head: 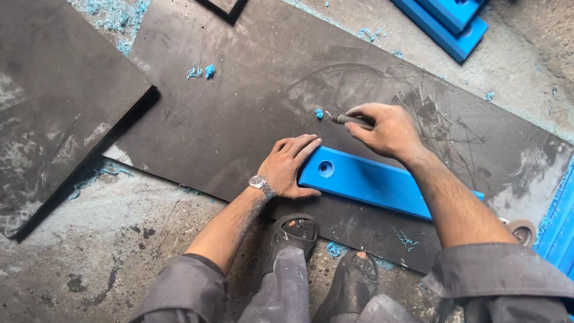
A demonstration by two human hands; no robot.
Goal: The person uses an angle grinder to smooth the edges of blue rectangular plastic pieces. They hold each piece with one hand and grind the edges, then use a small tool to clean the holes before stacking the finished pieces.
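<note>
A long blue plastic bar (371,180) with a round hole near its left end lies on a dark rubber sheet (239,113). My left hand (291,166), a watch on its wrist, presses flat against the bar's left end. My right hand (385,128) is closed around a small dark-handled tool (348,119), whose tip points left just beyond the bar's far edge. A blue shaving (319,113) lies by the tool tip.
A second dark sheet (54,101) lies at the left. More blue bars (445,21) are stacked at the top right, and blue pieces (559,230) sit at the right edge. Blue shavings (203,72) are scattered about. My sandalled feet (326,251) rest on the sheet's near edge.
</note>
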